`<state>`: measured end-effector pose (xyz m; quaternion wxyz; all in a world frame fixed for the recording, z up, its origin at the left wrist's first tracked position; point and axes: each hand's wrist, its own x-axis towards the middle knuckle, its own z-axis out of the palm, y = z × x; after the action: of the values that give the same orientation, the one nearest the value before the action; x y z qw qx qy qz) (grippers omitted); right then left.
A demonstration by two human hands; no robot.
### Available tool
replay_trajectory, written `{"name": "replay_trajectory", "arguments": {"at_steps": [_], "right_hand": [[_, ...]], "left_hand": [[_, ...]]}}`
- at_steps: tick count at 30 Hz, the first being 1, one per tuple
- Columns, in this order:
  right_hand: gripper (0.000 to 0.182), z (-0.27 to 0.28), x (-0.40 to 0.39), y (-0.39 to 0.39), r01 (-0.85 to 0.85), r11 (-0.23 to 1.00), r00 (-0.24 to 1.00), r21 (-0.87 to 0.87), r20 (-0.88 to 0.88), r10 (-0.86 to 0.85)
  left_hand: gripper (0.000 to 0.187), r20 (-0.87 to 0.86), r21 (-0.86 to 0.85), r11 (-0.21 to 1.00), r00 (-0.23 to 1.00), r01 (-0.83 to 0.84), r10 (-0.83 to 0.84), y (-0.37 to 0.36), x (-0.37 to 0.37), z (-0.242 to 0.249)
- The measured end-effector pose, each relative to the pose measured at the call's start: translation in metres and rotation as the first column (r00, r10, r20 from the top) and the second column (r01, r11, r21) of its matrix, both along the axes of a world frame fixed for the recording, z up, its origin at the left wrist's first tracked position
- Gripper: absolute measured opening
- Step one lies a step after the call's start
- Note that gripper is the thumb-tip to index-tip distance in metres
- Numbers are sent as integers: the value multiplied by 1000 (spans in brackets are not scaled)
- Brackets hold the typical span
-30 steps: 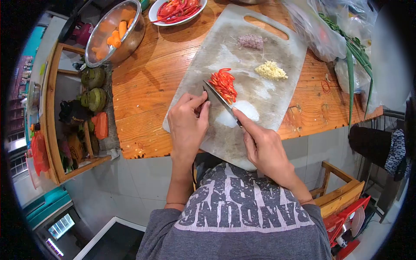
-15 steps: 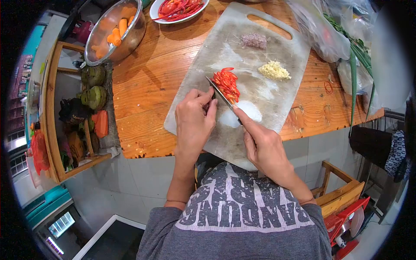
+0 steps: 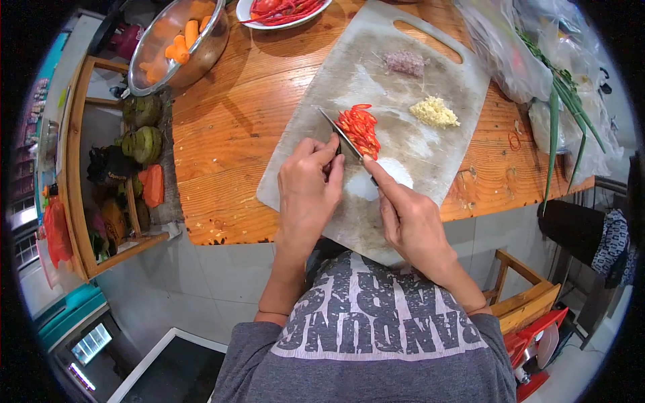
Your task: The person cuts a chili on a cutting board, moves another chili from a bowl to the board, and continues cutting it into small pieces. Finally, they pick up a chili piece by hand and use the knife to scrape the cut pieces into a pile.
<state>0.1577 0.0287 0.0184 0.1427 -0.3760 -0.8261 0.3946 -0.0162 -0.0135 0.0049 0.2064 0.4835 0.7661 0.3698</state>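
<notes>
My right hand (image 3: 413,218) grips a knife (image 3: 347,140), its forefinger laid along the back of the blade. The blade points up and left, along the left edge of a pile of sliced red chilli (image 3: 360,130). Close to the blade's left side, my left hand (image 3: 309,178) is closed with thumb and forefinger together; whatever it may hold is hidden. Beneath both hands lies a worn cutting board (image 3: 295,127). On it are minced garlic (image 3: 435,111), chopped shallot or onion (image 3: 405,63) and a white patch or mound (image 3: 393,172) beside the knife.
A metal bowl of carrots (image 3: 144,50) stands at the table's back left. Beside it is a white plate (image 3: 295,20) with red chillies and tomato. Plastic bags (image 3: 504,57) and green onions (image 3: 571,101) lie at the right. A wooden shelf (image 3: 77,168) holds vegetables on the left.
The view has shifted slightly, so the board sits a little further right and up. Both hands and the knife keep nearly the same place beside the sliced chilli.
</notes>
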Motion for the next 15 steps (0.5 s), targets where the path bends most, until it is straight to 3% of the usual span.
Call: {"name": "replay_trajectory", "arguments": {"at_steps": [7,15], "right_hand": [[67,-10,2,-1,-23,998,997,62,-75,28],[66,-10,-3,-3,-43,995,999,93,-1,43]], "left_hand": [[29,-54,5,1000,999,-2,2,0,3,-2],[26,-108,-14,999,993,36,-37,1,1,-2]]}}
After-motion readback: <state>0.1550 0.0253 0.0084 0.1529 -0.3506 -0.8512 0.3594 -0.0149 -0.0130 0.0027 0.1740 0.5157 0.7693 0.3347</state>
